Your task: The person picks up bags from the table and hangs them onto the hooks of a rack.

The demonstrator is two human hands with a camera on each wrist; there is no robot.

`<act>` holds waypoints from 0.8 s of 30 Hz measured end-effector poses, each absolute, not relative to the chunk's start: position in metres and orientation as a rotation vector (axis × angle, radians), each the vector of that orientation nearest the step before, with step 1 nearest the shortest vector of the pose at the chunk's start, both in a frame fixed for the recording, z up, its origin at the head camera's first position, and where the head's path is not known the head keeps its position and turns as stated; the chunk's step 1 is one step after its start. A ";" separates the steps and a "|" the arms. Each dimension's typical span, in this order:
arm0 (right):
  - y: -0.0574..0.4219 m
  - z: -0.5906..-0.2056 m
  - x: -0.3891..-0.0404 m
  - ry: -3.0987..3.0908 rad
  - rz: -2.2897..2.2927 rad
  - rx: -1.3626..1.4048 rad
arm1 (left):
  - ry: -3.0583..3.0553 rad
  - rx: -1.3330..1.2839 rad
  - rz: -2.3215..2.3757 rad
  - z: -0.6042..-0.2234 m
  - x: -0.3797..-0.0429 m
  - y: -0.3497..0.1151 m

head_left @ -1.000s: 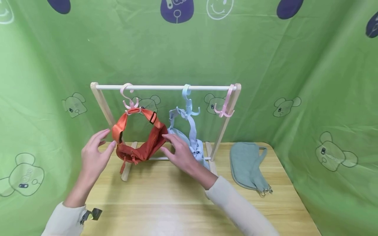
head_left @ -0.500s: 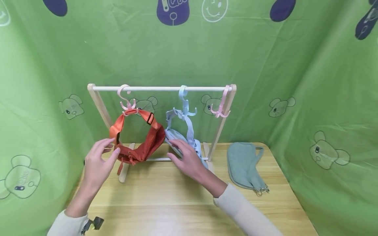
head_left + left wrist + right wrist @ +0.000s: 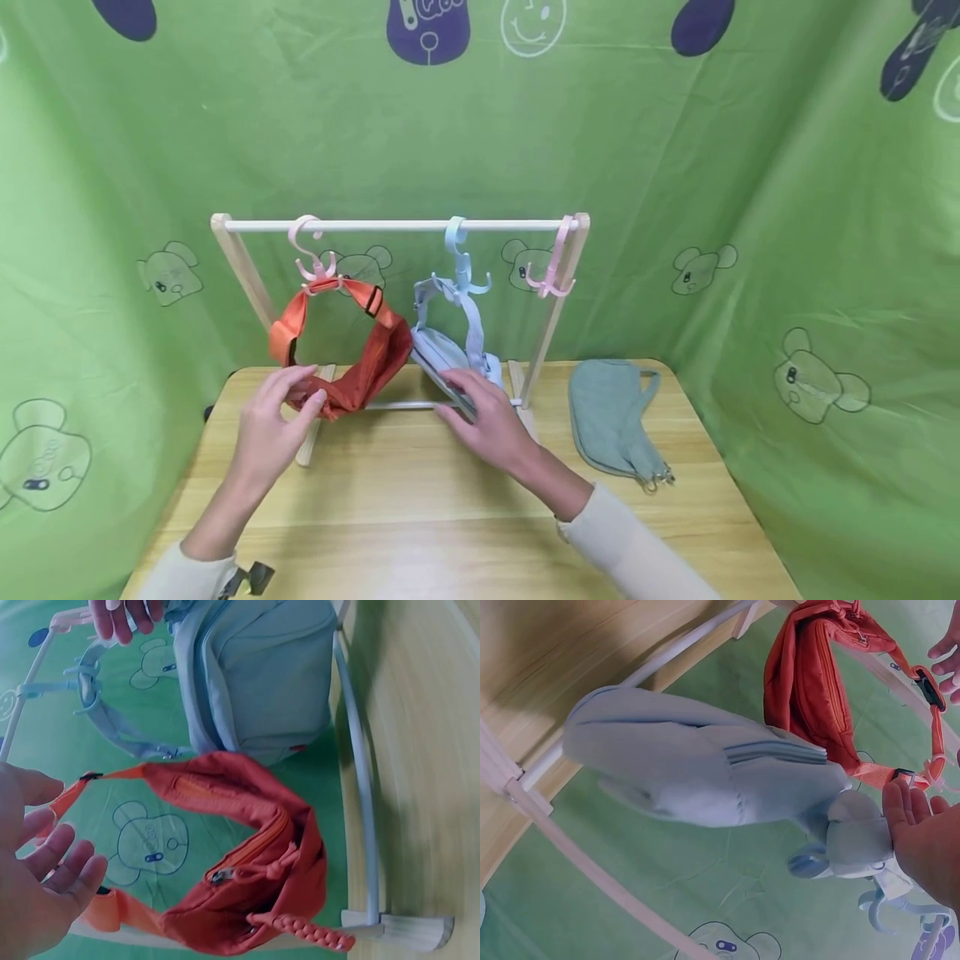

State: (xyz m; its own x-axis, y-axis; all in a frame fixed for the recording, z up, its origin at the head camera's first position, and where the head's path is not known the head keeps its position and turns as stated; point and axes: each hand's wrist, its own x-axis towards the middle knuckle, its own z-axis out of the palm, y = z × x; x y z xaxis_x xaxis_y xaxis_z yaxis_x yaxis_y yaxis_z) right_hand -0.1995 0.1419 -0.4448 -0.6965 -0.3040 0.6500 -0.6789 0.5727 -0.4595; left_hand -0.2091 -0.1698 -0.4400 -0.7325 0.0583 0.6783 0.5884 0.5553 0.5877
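Observation:
A red-orange waist bag (image 3: 386, 358) hangs by its strap from the left pink hook (image 3: 321, 271). My left hand (image 3: 270, 425) overlaps its lower left side in the head view, fingers loosely bent and thumb apart; in the left wrist view nothing is between them. A light blue bag (image 3: 437, 348) hangs from the blue hook (image 3: 462, 271). Beside it is my right hand (image 3: 495, 421), fingers extended and holding nothing. The right wrist view shows these fingers (image 3: 907, 806) right at the blue bag's bunched strap end (image 3: 859, 836).
A rack with a white rail (image 3: 382, 226) and wooden legs stands at the back of the wooden table (image 3: 420, 517). Another pink hook (image 3: 552, 271) hangs at its right end, bare. A grey-green bag (image 3: 606, 408) lies flat at the right. Green printed cloth (image 3: 630, 150) encloses the table.
My right hand has left the red-orange bag's right side and moved right, to the blue bag. My left hand has come lower and rightward along the red-orange bag. The head view has shifted slightly.

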 end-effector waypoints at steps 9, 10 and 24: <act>0.157 -0.447 -0.186 -2.333 0.950 0.755 | -2.181 -0.593 -1.179 -0.446 -0.208 -0.155; 0.159 -0.448 -0.185 -2.339 0.954 0.749 | -2.185 -0.595 -1.181 -0.447 -0.207 -0.154; 0.181 -0.455 -0.167 -2.340 1.001 0.700 | -2.254 -0.604 -1.165 -0.463 -0.203 -0.136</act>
State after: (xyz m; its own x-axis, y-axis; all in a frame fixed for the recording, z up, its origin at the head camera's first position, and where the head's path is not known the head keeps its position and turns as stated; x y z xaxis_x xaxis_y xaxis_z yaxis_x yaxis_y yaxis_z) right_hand -0.1673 0.1814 -0.4554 -0.7446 -0.2591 0.6152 -0.6238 0.5980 -0.5032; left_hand -0.2030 -0.1358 -0.4631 -0.7613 0.1455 0.6319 0.5995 0.5290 0.6006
